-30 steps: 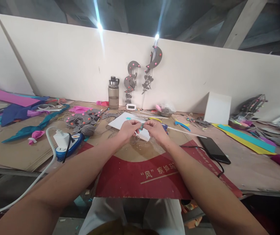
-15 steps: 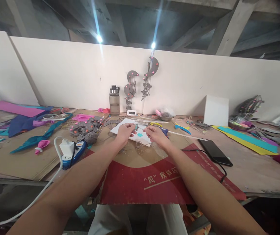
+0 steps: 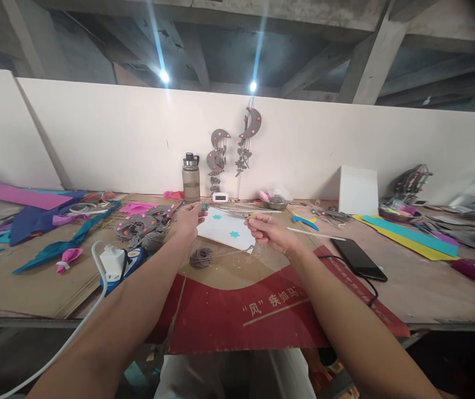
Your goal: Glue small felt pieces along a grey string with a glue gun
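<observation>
– While the left hand (image 3: 190,220) is pinching a tiny teal piece (image 3: 203,205) beside the flat white rectangular board (image 3: 218,229), what's the right hand (image 3: 271,230) doing?
– Pressing its fingertips together; on what, can't tell; working well means pinching lightly, keeping the coiled grey yarn (image 3: 201,257) unsnagged.
– Hidden?
– Fingers are covering most teal; anything thin between hands is getting lost.

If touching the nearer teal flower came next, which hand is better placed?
Probably the right hand: it is closer to that teal flower; the left hand is at the left edge of the white sheet.
</observation>
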Motion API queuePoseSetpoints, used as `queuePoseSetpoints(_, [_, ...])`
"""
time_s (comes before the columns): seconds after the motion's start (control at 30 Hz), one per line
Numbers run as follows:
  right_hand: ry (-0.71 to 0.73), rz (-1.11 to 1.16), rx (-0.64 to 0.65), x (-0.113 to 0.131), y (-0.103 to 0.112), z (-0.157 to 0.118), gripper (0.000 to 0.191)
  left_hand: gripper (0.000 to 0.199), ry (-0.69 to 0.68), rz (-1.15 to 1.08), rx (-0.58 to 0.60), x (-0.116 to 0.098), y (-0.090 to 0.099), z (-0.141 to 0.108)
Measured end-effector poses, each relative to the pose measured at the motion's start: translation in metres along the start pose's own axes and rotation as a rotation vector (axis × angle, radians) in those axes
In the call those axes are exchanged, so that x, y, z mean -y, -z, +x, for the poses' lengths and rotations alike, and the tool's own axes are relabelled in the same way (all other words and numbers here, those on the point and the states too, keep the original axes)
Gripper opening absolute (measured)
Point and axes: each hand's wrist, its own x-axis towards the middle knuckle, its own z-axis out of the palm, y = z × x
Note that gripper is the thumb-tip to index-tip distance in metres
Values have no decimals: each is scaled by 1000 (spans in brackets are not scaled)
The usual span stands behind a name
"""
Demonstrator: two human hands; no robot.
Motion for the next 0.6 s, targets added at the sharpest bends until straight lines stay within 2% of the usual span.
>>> queuePoseSetpoints(0.2, [125,138,92,21,13,-19,22,23,-22,-58,-91,3,7,10])
queuePoseSetpoints(0.37, [206,195,179,26,26,-29,19,22,-50,-110,-137,-6,15,14])
queuePoseSetpoints(0.5, [192,137,345,23,27,-33,21,21,-67,-102,-147,-7,16,14])
queuePoseSetpoints(0.6, [106,25,501,19,22,-33,26,20,-58,-88,-147,-5,14,14])
